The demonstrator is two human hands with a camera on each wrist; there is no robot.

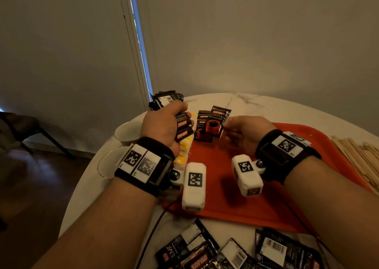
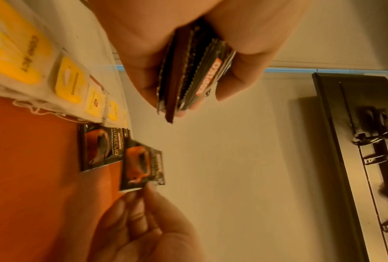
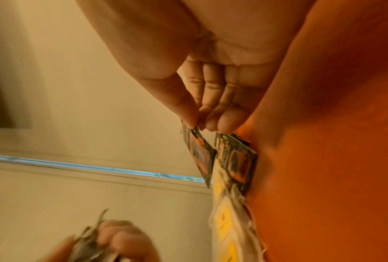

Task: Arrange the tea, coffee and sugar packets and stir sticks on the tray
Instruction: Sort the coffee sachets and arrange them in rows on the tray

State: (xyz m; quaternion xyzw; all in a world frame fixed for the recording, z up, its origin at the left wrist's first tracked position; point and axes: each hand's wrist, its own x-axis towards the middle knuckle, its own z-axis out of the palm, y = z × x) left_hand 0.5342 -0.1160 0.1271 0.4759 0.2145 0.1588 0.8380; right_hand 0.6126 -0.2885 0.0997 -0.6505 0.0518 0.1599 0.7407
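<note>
Above the tray's far end, right hand pinches one coffee packet; left hand grips a stack. Advise lowering it flat, just beside the laid packets, edges aligned

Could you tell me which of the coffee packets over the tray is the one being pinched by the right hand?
It is the single coffee packet held up by its edge in the right hand. The packets on the tray lie flat, and the left hand grips a bundle.
</note>
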